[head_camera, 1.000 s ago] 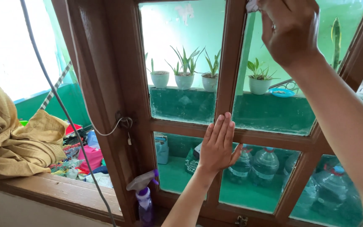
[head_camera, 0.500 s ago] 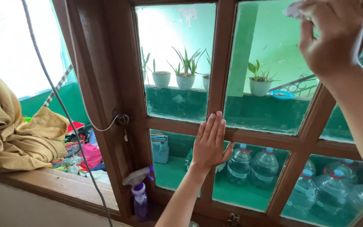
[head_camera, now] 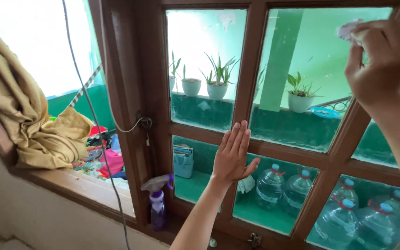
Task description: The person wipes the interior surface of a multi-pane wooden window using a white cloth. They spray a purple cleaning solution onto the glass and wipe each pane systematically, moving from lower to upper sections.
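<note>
The left hand point(head_camera: 232, 155) is lying flat, fingers spread, against the brown window frame point(head_camera: 244, 97), likely bracing it. The right hand point(head_camera: 383, 58) is closing around a crumpled cloth point(head_camera: 347, 30), pressing it to the upper right pane point(head_camera: 315, 69). A purple spray bottle point(head_camera: 157, 203) is standing on the sill below.

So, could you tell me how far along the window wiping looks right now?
Done: cannot tell which panes are clean. In hand: the right hand presses a small white cloth on the upper right pane; the left hand lies flat on the wooden frame. Left: marks remain on that pane; the spray bottle stands on the sill.
</note>
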